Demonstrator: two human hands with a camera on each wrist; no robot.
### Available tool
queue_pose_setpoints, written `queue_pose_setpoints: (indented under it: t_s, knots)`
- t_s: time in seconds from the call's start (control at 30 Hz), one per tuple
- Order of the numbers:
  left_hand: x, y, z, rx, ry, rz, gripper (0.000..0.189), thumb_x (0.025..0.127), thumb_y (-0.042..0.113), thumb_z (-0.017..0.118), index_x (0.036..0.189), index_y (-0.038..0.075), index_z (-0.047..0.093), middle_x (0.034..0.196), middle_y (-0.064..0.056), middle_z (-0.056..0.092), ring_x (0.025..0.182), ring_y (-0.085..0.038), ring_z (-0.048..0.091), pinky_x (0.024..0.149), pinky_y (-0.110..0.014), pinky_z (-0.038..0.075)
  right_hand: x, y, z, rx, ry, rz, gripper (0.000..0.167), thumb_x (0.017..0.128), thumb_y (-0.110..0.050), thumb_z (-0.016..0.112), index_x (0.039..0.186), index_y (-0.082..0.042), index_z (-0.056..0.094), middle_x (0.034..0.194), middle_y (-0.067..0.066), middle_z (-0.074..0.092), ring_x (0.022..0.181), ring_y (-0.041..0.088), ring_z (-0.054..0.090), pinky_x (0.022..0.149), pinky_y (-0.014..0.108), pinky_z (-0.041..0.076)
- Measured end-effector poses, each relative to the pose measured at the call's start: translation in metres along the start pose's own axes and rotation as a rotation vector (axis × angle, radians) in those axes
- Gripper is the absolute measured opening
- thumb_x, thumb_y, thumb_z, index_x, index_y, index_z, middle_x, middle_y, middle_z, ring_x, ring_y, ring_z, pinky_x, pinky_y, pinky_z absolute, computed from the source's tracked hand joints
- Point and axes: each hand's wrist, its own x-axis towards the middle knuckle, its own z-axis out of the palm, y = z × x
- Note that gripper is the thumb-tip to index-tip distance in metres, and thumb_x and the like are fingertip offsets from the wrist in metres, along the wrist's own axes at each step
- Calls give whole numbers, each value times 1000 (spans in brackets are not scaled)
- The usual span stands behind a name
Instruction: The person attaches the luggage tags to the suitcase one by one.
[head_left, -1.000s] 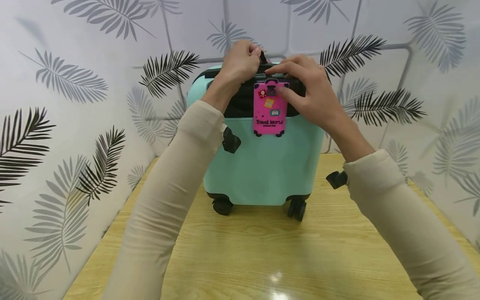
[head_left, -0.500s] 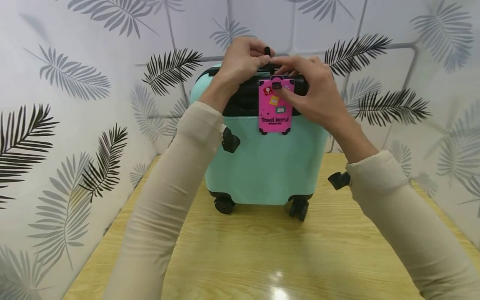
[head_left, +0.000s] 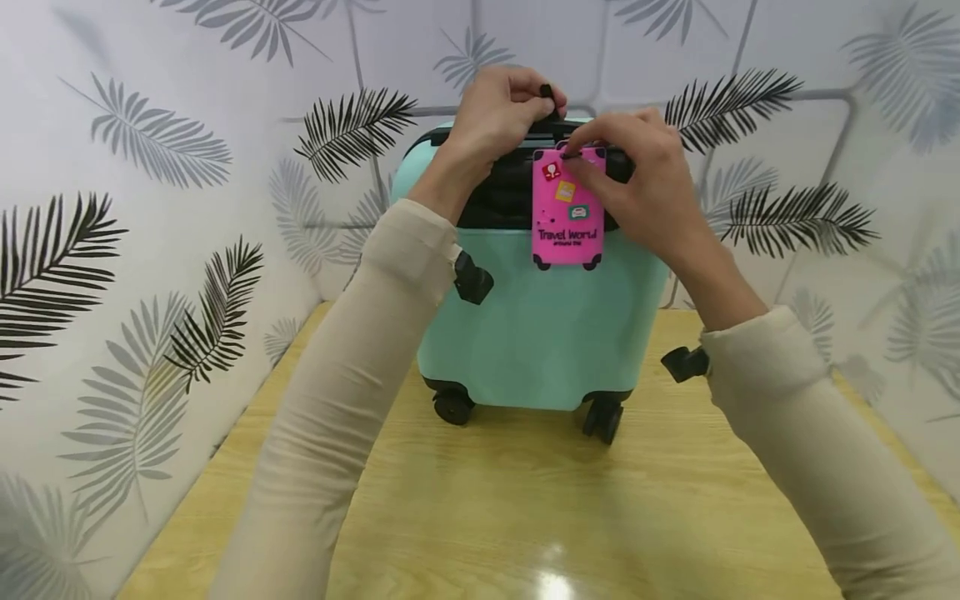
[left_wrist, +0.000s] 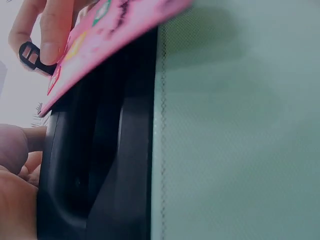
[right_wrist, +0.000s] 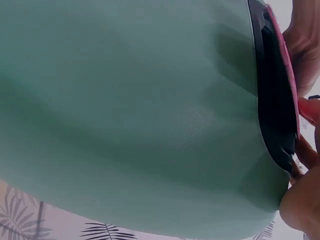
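A mint-green suitcase (head_left: 540, 325) stands upright on its wheels, its black top panel facing me. A pink luggage tag (head_left: 551, 227) printed "Travel World" hangs against its front. My left hand (head_left: 495, 117) is at the top edge, pinching the end of the tag's black strap (head_left: 546, 90). At the tag's upper end, my right hand (head_left: 648, 179) pinches a small black buckle between thumb and index finger. The left wrist view shows this buckle (left_wrist: 29, 54) close up, beside the black side handle (left_wrist: 65, 190). Part of the strap is hidden behind the fingers.
Black wheels (head_left: 453, 407) carry the suitcase on a light wood table (head_left: 525, 500). Behind and to both sides rise pale walls (head_left: 210, 50) with leaf patterns. Black wrist mounts (head_left: 472, 279) stick out from both cuffs.
My left hand has shifted right and raised the strap end, which shows more. The right thumb and index finger have closed on the buckle. The tag sits slightly higher and further right in view.
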Motion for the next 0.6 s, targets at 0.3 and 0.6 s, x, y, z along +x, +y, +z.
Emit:
queue_pose_setpoints:
  t_s: [0.3,0.6]
  knots:
    - [-1,1,-1,-48,9,3,18,107,17,58,115,15,75,128,0,66,113,-16,63,96,-22,44,8,-11,-2,-52,-36,178,17,104,-17,66,116,-8,72,117,10,76,103,29,55,89,43,40]
    - [-1,2,2,-13,25,-36,22,103,8,64,124,10,71,119,-10,75,108,-18,67,88,-24,50,11,-13,-1,-45,-38,217,19,105,-16,61,120,-8,70,119,16,75,107,32,57,93,46,43]
